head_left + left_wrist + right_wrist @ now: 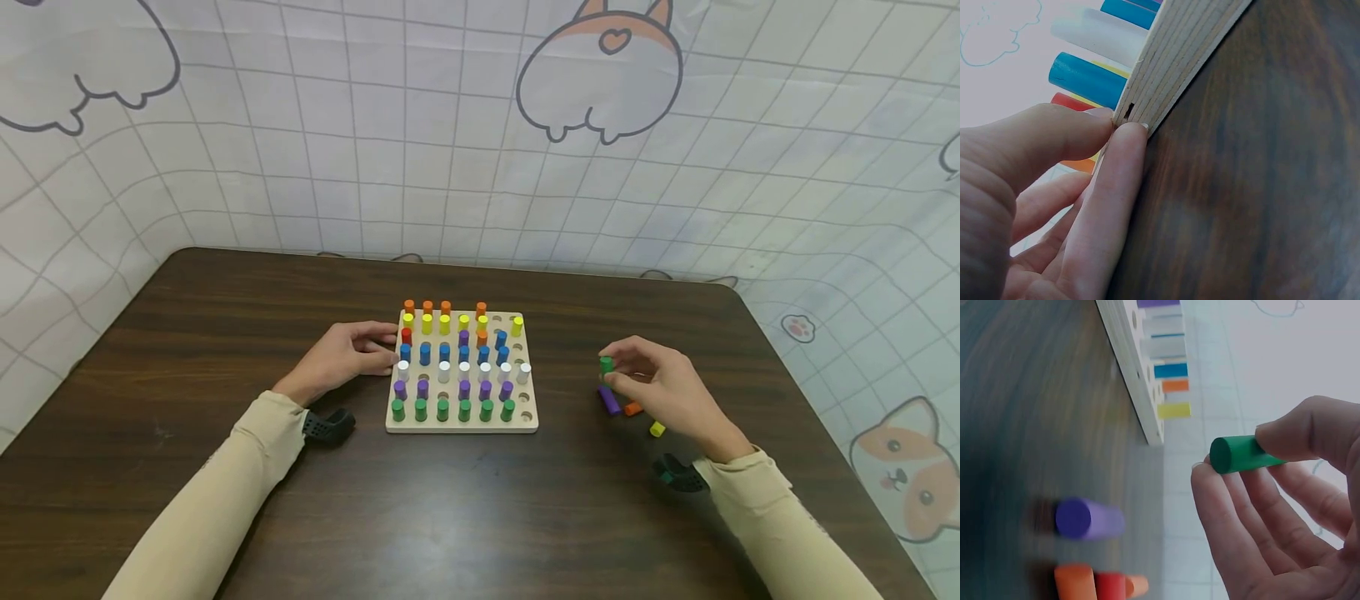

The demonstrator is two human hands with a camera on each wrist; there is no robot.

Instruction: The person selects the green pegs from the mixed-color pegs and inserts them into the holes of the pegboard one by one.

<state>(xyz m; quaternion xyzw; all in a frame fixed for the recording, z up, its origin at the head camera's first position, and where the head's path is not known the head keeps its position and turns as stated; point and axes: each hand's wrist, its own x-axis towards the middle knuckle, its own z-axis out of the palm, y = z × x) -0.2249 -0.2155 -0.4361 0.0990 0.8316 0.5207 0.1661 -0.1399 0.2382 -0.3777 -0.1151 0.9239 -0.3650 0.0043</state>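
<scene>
A pale wooden pegboard (456, 426) lies on the table with rows of coloured pegs in its holes. My left hand (347, 354) rests at its left side; in the left wrist view the thumb (1066, 134) and a nearly straight finger (1113, 187) touch the board's edge. Between thumb and fingers, my right hand (660, 387) pinches a green peg (1244, 454) in the air, right of the board. Below that hand lie a purple peg (609, 401), an orange peg (633, 408) and a yellow peg (657, 429). A red peg (1111, 585) also shows in the right wrist view.
The dark wooden table (420, 517) reaches back to a white gridded cloth (465, 167) with cartoon drawings. Holes without pegs show mainly along the board's right side. Each wrist wears a black band (330, 427).
</scene>
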